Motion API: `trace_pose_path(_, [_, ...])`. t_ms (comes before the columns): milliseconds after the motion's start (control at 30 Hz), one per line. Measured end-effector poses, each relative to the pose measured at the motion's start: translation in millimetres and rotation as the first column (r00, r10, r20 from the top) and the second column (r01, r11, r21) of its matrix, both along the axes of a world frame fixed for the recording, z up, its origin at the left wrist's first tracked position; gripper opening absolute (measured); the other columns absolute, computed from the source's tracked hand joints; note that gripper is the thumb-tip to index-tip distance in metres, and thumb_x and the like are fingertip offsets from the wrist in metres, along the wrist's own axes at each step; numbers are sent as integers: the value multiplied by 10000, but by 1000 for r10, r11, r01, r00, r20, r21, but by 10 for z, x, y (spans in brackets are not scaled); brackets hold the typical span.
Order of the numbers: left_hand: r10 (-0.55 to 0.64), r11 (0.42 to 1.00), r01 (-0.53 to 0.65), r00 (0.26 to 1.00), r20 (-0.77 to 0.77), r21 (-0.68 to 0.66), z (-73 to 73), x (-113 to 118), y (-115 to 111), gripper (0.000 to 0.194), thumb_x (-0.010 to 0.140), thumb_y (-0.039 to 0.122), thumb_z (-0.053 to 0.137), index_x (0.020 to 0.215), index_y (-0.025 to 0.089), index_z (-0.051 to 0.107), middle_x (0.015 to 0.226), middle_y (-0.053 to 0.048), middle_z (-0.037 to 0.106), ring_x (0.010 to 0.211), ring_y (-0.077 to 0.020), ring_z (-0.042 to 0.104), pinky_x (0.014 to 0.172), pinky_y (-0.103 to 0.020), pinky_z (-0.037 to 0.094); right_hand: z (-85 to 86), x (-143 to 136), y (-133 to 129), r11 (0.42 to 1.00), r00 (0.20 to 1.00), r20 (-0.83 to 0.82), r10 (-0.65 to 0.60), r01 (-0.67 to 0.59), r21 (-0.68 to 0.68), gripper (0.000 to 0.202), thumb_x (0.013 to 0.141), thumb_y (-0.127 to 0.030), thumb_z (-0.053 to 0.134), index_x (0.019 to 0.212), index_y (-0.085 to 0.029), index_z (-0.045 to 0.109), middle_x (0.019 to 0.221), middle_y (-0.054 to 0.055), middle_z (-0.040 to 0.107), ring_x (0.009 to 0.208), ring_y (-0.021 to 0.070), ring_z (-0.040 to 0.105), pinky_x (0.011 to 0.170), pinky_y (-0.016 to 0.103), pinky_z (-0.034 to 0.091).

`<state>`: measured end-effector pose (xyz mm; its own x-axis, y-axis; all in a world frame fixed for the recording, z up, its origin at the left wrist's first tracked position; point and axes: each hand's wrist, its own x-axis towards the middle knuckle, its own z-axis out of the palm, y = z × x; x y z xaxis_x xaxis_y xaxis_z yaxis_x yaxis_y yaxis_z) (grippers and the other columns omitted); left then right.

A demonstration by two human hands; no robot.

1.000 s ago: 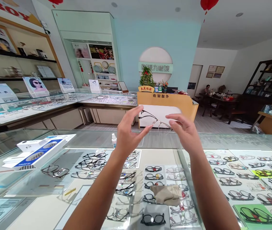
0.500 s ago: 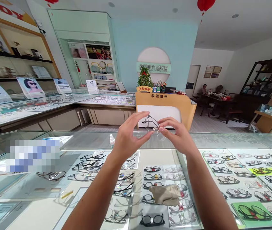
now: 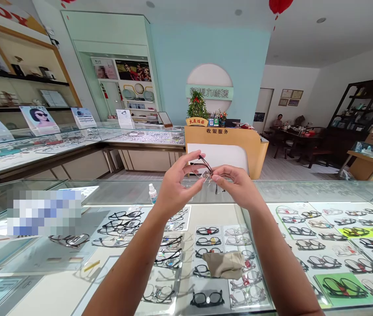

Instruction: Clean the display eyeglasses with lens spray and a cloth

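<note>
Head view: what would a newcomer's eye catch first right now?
The left hand and right hand hold up glasses at the centre. Behind them, a round white sign stands out on the turquoise wall. Below, a beige cloth lies over some displayed frames.

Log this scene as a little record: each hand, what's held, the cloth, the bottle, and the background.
Left hand: on the eyeglasses
Right hand: pinching the same pair
Held item position: raised above the glass counter
Cloth: beige, crumpled, over displayed glasses
Bottle: white, left of the left hand
Background: wooden cash desk
</note>
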<state>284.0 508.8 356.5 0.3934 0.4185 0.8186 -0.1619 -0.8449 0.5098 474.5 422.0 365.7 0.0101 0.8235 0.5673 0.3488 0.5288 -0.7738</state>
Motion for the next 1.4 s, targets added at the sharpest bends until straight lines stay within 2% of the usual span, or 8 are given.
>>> trace_pose_path(133, [250, 962, -262, 958, 141, 76, 11, 33, -94, 672, 870, 317, 805, 1490, 267, 553, 1491, -140, 594, 1264, -275, 668, 1053, -443, 573, -51, -9, 52, 991, 994, -6, -112, 113, 78, 310, 953, -528, 704, 923, -222, 746, 1156, 93, 806, 1074, 253, 742, 987, 416, 555])
trace_pose_path(267, [508, 858, -509, 821, 262, -68, -70, 38, -299, 182, 922, 344, 752, 1048, 213, 753, 976, -37, 698, 890, -175, 659, 839, -334, 560, -92, -75, 52, 964, 974, 40, -224, 216, 158, 273, 974, -489, 679, 923, -230, 750, 1140, 89, 809, 1058, 262, 747, 980, 428, 551])
trace_pose_path(400, [366, 877, -314, 927, 81, -365, -247, -49, -526, 261, 908, 459, 771, 944, 204, 812, 844, -33, 730, 763, -166, 629, 720, -311, 519, -151, -302, 3, 930, 958, 74, -276, 246, 274, 203, 1011, -406, 638, 943, -253, 753, 1161, 85, 797, 1134, 266, 736, 1001, 428, 553])
trace_pose_path(567, [287, 758, -154, 951, 112, -633, -457, -328, -643, 405, 821, 532, 838, 1039, 190, 840, 864, -48, 764, 802, -179, 652, 757, -315, 534, -368, -796, -14, 907, 899, 262, -351, 257, 334, 165, 1018, -266, 606, 1037, -244, 768, 1241, 119, 768, 1189, 288, 702, 1059, 477, 536])
trace_pose_path(800, [389, 674, -213, 916, 95, -708, -757, -867, -631, 438, 714, 574, 900, 879, 175, 826, 744, -31, 710, 687, -145, 557, 683, -290, 468, -679, -1320, -172, 959, 848, 472, -242, 135, 249, 288, 1036, -247, 560, 1280, -204, 708, 1378, 161, 712, 1246, 318, 671, 1056, 492, 525])
trace_pose_path(967, [338, 700, -428, 904, -264, -571, -715, -1423, -572, 470, 747, 623, 850, 881, 172, 834, 735, -47, 699, 649, -152, 512, 600, -280, 362, -783, -1111, -247, 987, 903, 411, -123, 67, 149, 255, 1020, -226, 526, 1154, -252, 741, 1147, 78, 787, 1029, 261, 709, 945, 429, 531])
trace_pose_path(1200, [278, 838, -545, 471, -837, -29, -513, -2196, -212, 319, 882, 497, 684, 894, 207, 816, 719, -38, 699, 637, -177, 555, 596, -281, 325, -1475, -352, 122, 956, 880, 443, -171, 257, -142, 396, 1084, -458, 372, 812, -243, 562, 705, 24, 625, 662, 211, 541, 647, 331, 346])
trace_pose_path(1400, [344, 870, -419, 136, -929, 261, -786, -2525, 116, 163, 865, 284, 685, 895, 265, 844, 886, -44, 785, 763, -200, 653, 651, -279, 342, -1928, -89, 303, 897, 889, 392, -238, 356, -262, 576, 1027, -677, 377, 666, -240, 276, 600, -28, 310, 608, 153, 302, 595, 329, 214])
